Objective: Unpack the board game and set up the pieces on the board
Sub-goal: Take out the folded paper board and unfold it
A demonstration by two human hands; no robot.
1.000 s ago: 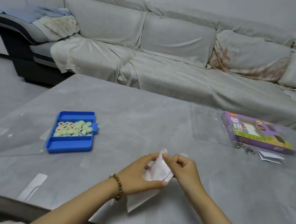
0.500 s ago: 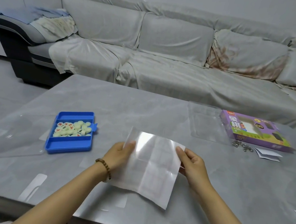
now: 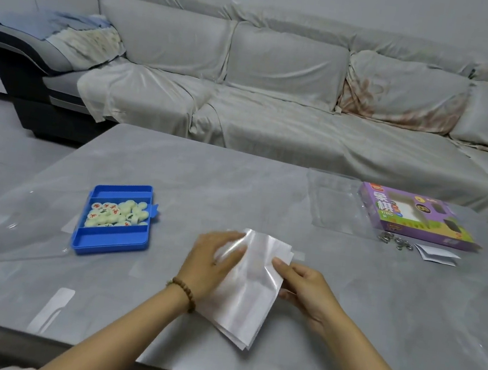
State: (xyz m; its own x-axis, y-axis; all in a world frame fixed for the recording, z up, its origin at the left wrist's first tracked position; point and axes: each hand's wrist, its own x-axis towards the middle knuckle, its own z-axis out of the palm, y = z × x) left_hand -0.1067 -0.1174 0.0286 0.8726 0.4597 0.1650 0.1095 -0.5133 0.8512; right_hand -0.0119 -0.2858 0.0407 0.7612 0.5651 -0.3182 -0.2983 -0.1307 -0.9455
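A glossy, folded board sheet (image 3: 249, 291) is lifted off the grey table (image 3: 236, 190) near its front edge. My left hand (image 3: 211, 258) grips the sheet's upper left layer, fingers behind the shiny film. The sheet's right edge is pinched by my right hand (image 3: 303, 289). To the left stands a blue tray (image 3: 111, 238) holding several cream round pieces (image 3: 116, 213) with red and dark characters. The purple game box (image 3: 412, 214) lies at the right of the table.
A clear plastic insert (image 3: 332, 201) lies beside the box. Small metal rings (image 3: 397, 239) and a folded white paper (image 3: 438, 255) sit in front of it. A clear lid (image 3: 23, 227) rests left of the tray. A covered sofa (image 3: 278, 102) runs behind the table.
The sheet was bunched between both hands, then spread open flat; now it hangs partly folded again, with my left hand over its upper left and my right hand on its right edge.
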